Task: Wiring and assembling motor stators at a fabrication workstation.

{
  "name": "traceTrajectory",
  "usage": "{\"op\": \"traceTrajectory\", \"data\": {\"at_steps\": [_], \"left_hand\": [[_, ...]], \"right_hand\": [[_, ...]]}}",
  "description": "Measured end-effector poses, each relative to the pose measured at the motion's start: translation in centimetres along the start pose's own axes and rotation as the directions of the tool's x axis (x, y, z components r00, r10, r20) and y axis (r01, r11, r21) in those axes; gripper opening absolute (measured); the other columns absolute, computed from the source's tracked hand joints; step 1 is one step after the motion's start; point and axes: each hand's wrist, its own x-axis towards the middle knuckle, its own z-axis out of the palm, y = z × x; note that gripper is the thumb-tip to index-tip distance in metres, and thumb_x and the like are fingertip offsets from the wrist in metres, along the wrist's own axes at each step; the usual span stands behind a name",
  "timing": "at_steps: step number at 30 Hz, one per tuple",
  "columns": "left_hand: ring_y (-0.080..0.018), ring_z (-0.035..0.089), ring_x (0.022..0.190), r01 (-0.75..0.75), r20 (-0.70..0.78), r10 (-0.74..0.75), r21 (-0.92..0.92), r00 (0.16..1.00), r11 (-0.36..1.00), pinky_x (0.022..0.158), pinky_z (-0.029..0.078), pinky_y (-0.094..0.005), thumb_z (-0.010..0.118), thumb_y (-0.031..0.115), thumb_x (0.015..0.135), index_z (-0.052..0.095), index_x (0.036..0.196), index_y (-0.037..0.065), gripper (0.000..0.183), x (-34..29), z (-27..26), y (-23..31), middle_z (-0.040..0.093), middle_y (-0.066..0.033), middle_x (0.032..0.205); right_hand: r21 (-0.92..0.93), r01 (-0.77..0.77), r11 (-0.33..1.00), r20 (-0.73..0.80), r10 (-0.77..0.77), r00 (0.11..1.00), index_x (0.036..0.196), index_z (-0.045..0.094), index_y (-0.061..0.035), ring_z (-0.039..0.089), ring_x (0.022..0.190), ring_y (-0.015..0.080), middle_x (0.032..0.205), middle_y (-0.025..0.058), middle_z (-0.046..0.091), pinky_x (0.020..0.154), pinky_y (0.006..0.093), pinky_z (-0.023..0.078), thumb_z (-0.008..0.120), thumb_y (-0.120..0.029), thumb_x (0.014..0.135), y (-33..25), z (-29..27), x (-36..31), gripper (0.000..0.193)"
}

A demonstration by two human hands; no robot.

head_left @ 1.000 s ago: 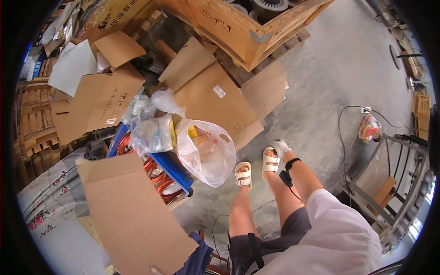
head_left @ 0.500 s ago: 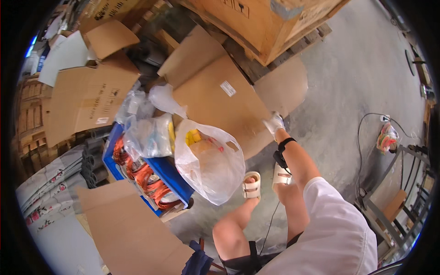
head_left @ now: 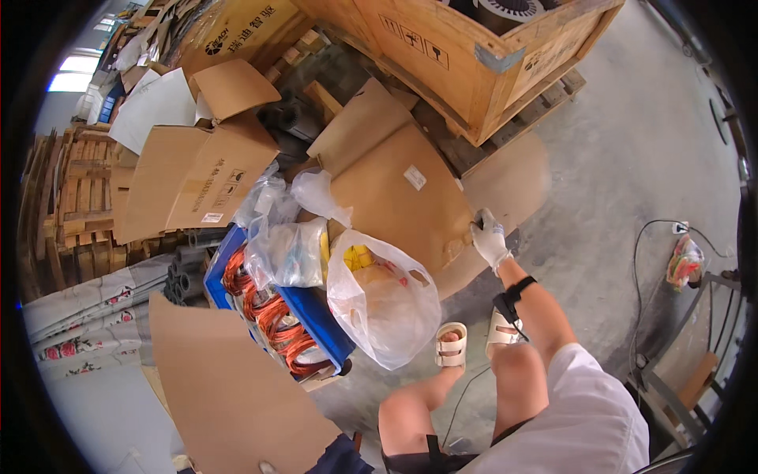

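the right hand (head_left: 489, 237), in a white glove, reaches out to the lower edge of a flat cardboard sheet (head_left: 403, 197) that leans against the wooden pallet (head_left: 505, 134) under a big crate (head_left: 474, 55). the fingers (head_left: 479, 227) look curled over the edge of the sheet, so i judge they have hold of it, but how tightly i cannot tell from here. the sheet stands tilted, its lower edge near the concrete floor (head_left: 632, 158), probably because it was put aside against the pallet to stay out of the way. the left hand (head_left: 268, 468) is almost out of view at the bottom; only a little of it shows, at the lower edge of a second cardboard piece (head_left: 229, 387), and it seems to hold this piece upright, though the grip is not clear. between the two cardboards is a blue bin (head_left: 316, 316) with coils of orange cable (head_left: 268, 324), and clear plastic bags (head_left: 379, 300) lie on top of it and hang over its side. the person stands just beside the bin in sandals (head_left: 452, 345), leaning forward to reach the sheet. an open box (head_left: 197, 170) lies behind the bin.
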Motion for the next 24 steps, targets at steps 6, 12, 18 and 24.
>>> {"op": "traceTrajectory", "data": {"at_steps": [6,12,18,24], "left_hand": [[-0.0302,0.059,0.107,-0.02,0.277,0.064,-0.159,0.959,0.987,0.099,0.046,-0.0403,0.063,0.032,0.096,0.052,0.13,-0.007,0.053,4.5,-2.9,13.0,0.059,-0.022,0.126],[-0.0208,0.051,0.116,0.194,0.645,0.178,-0.462,0.743,0.866,0.098,0.043,-0.0353,0.058,0.018,0.098,0.047,0.132,-0.005,0.042,9.6,-1.9,19.3,0.052,-0.0098,0.13],[-0.0227,0.046,0.125,0.41,0.705,0.43,-0.691,0.564,0.595,0.108,0.035,-0.0378,0.065,0.002,0.089,0.036,0.141,-0.003,0.061,10.6,-1.6,26.8,0.047,-0.0135,0.14],[-0.0256,0.041,0.13,0.223,0.544,0.529,-0.803,0.652,0.552,0.115,0.028,-0.0372,0.063,-0.012,0.081,0.017,0.151,-0.002,0.085,18.0,3.6,29.6,0.033,-0.0153,0.15]], "right_hand": [[-0.303,0.381,0.874,-0.388,-0.478,0.788,0.102,0.058,-0.0034,0.059,0.083,0.0261,0.087,0.0132,0.059,0.076,0.0385,0.048,0.062,-0.005,0.084,-10.4,-14.5,-17.4,0.018],[-0.194,0.239,0.951,-0.583,-0.308,0.752,0.102,0.058,-0.0015,0.057,0.09,0.0234,0.093,0.0105,0.058,0.084,0.0329,0.047,0.056,0.007,0.083,-14.2,-33.3,-33.0,0.021],[-0.87,0.37,0.327,-0.073,-0.826,0.559,0.096,0.059,-0.0019,0.06,0.09,0.0337,0.092,0.0136,0.062,0.083,0.0381,0.048,0.057,0.01,0.074,-33.5,-42.7,-52.1,0.025],[-0.778,0.127,0.616,-0.533,-0.753,0.385,0.097,0.064,-0.0021,0.059,0.099,0.0339,0.102,0.0152,0.063,0.089,0.0397,0.047,0.05,0.013,0.075,-37.4,-48.9,-70.9,0.03]]}}
